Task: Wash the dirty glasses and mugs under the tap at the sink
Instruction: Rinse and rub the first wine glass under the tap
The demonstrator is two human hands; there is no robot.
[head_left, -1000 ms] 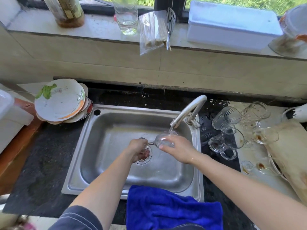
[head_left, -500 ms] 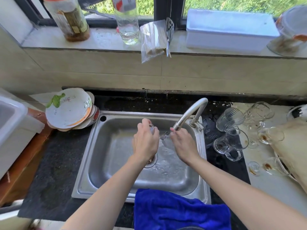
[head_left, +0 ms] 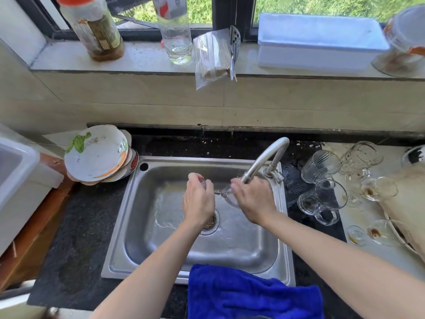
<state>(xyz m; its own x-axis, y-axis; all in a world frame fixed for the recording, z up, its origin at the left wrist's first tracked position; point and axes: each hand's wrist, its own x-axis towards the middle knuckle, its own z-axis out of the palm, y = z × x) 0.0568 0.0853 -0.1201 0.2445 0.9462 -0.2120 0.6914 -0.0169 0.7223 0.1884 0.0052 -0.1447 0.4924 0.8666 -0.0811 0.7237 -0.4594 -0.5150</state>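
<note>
A clear stemmed glass [head_left: 226,195] lies sideways over the steel sink [head_left: 161,261], just under the mouth of the tap [head_left: 264,160]. My left hand [head_left: 199,201] grips its foot and stem end. My right hand [head_left: 253,200] covers the bowl, so most of the bowl is hidden. Water runs over the sink floor toward the drain [head_left: 210,223]. To the right of the sink stand glass mugs [head_left: 322,202] and stemmed glasses [head_left: 379,188], some with brown stains.
Dirty plates [head_left: 96,153] are stacked left of the sink. A blue cloth [head_left: 250,293] hangs over the sink's front edge. Bottles [head_left: 177,28], a plastic bag [head_left: 212,56] and a white box [head_left: 319,42] sit on the window sill. A white tub [head_left: 16,180] stands at far left.
My left hand rose from near the drain to level with my right hand, so the glass now lies sideways under the tap. The camera tilted up slightly.
</note>
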